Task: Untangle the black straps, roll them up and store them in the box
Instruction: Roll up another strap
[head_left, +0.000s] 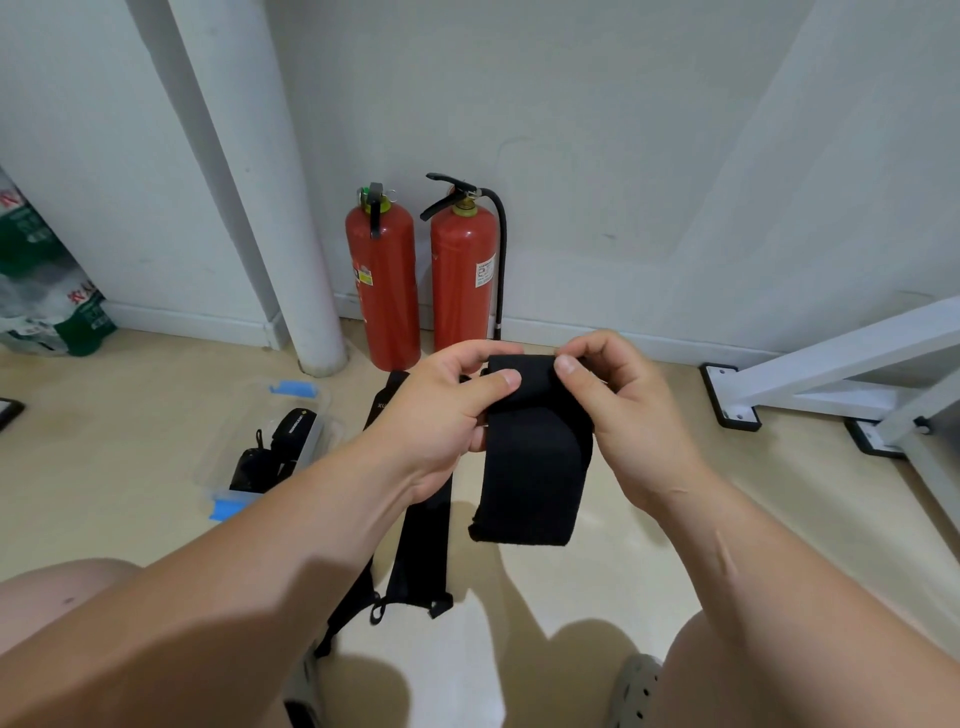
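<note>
While the person squatted on the floor (623, 551), loose straps (421, 561) lay flat on it just under the left forearm, their looped ends towards the knees. Above them one strap (530, 467) was held in the air between both hands, its free end hanging limp and slightly curled, touching nothing. The left hand (441, 415) pinched the near edge of the folded-over top between thumb and curled fingers; the right hand (628, 415) pinched the opposite edge the same way, thumb on top. By its droop the strap looked light, soft and without stiffness of its own, so a roll would probably loosen as soon as it was let go. The sound hold seemed to be at both side edges of the roll, with the hanging tail kept straight and lightly taut. Farther off to the left the clear box (244, 415) stood open on the floor, well apart from the hands, with dark rolled straps (291, 431) already inside. Beyond, two extinguishers (462, 280) stood against the wall.
</note>
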